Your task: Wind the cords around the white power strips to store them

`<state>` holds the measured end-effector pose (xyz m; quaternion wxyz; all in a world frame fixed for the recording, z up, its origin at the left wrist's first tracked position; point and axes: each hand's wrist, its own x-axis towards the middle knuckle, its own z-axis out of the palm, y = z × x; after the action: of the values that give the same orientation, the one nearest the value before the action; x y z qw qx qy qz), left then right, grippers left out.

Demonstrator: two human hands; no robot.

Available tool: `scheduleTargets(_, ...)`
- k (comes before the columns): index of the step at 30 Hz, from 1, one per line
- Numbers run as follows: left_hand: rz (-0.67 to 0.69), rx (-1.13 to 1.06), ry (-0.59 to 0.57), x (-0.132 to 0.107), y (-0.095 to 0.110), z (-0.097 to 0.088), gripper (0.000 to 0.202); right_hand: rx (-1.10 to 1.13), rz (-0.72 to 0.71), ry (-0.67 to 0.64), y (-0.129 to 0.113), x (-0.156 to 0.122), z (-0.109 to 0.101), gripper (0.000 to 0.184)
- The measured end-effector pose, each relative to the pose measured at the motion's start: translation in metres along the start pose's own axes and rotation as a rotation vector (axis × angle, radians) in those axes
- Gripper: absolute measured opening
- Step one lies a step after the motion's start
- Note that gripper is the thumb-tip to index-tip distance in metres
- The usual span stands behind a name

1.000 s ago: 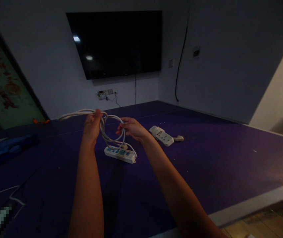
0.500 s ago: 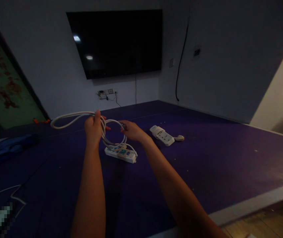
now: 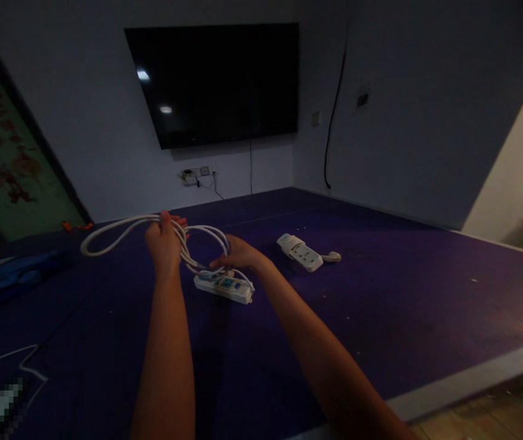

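Observation:
My left hand is closed around several loops of a white power cable, held up above the dark purple surface. One long loop sticks out to the left of the fist. My right hand grips the same cable lower down, just above the white power strip that lies on the surface. The cable runs from the strip up into both hands.
A second white power strip with its cord wrapped lies to the right. A black TV hangs on the wall above a wall socket. Blue items lie at far left, a thin white wire at lower left.
Both hands have dropped lower and shifted left. The left loop has grown longer, and my right hand has come down close to the power strip.

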<state>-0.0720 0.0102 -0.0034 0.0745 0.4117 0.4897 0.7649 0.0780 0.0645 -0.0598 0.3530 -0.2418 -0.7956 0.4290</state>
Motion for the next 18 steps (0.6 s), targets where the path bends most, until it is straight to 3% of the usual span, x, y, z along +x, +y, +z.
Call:
scheduleTargets(3,0.064,0.009,-0.002,0.007,-0.005,-0.006,0.042,-0.038,0.026,-0.01,-0.002,0.0,0.001,0.051)
scheduleTargets(9,0.09,-0.032,0.052,0.01,-0.005,-0.012,0.04,0.041,0.089,-0.104,0.009,0.001,0.001,0.053)
scheduleTargets(13,0.093,-0.033,0.071,0.009,0.0,-0.012,0.039,0.026,0.145,-0.063,0.022,0.003,-0.001,0.041)
scheduleTargets(18,0.108,-0.035,0.13,0.007,0.006,-0.013,0.036,-0.011,0.083,-0.012,0.03,0.005,-0.007,0.041)
